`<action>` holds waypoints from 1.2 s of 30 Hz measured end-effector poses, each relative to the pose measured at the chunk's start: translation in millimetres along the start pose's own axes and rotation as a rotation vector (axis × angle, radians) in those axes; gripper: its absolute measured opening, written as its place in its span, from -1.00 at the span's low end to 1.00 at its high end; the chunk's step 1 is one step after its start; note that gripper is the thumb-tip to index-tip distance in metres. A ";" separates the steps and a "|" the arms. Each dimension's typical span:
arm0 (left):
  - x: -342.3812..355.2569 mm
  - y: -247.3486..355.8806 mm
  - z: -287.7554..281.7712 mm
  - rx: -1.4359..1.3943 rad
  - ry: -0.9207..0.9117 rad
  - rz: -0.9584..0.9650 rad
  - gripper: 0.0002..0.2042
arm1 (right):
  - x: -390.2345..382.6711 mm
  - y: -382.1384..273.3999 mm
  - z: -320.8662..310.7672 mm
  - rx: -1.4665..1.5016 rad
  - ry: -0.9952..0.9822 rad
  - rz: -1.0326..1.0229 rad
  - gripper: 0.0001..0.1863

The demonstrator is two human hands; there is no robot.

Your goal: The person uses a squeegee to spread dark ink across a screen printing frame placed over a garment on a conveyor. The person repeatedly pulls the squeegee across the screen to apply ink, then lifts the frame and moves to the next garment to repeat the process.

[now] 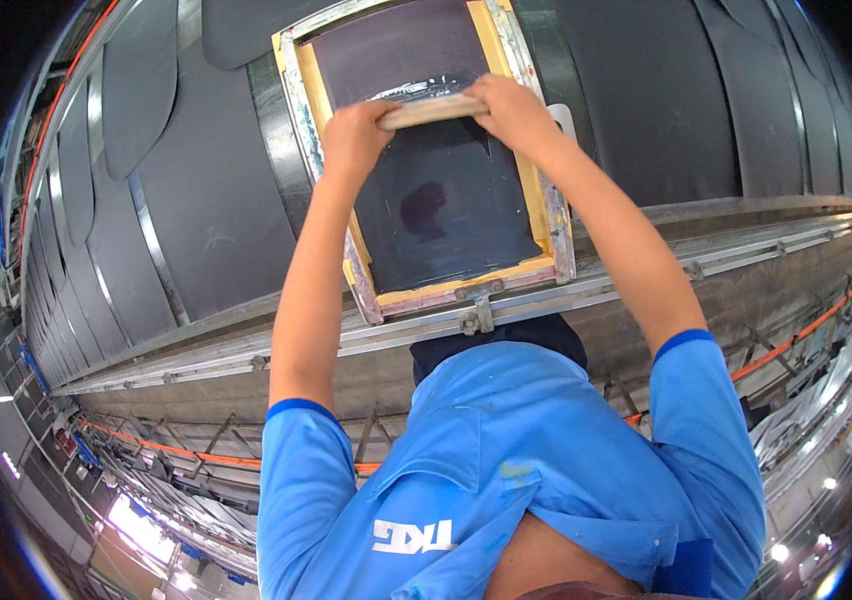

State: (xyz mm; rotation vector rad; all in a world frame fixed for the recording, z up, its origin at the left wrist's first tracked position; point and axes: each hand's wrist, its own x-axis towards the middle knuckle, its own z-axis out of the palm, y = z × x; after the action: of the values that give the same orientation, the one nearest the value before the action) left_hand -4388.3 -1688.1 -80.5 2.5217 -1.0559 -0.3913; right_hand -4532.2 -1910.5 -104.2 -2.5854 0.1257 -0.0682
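A squeegee [431, 111] with a pale wooden bar lies across a screen printing frame [367, 305]. My left hand [354, 137] is closed round its left end, and my right hand [513, 112] grips the right end. Both arms reach forward over the frame. Dark mesh [446, 225] fills the frame, with yellow tape [536, 200] along its inner edges. A wet, shiny streak of ink [414, 88] lies just beyond the bar. Nearer me, a darker reddish patch shows on the mesh. The squeegee's blade edge is hidden under the bar.
The frame sits on a long table with black fabric pieces [211, 200] to its left and more black pieces [646, 100] to its right. A metal rail [636, 280] runs along the near edge, with a clamp [479, 312] at the frame. An orange cable [796, 340] hangs below.
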 end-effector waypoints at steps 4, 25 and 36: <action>-78.8 3.3 32.9 -0.078 0.043 0.090 -0.57 | -83.4 -34.4 23.0 0.106 0.043 0.051 -0.52; -64.1 7.8 21.2 0.022 -0.083 0.063 -0.57 | -82.0 -32.2 23.6 0.168 0.076 0.105 -0.60; -174.7 27.6 47.8 -0.088 0.056 0.148 -0.52 | -113.0 32.6 -7.5 0.173 0.422 0.372 -0.53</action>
State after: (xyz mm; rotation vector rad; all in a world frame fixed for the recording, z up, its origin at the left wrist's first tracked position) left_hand -4542.7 -1590.3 -92.0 2.3460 -1.1687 -0.3163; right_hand -4647.6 -1930.4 -117.6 -2.2991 0.7175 -0.4634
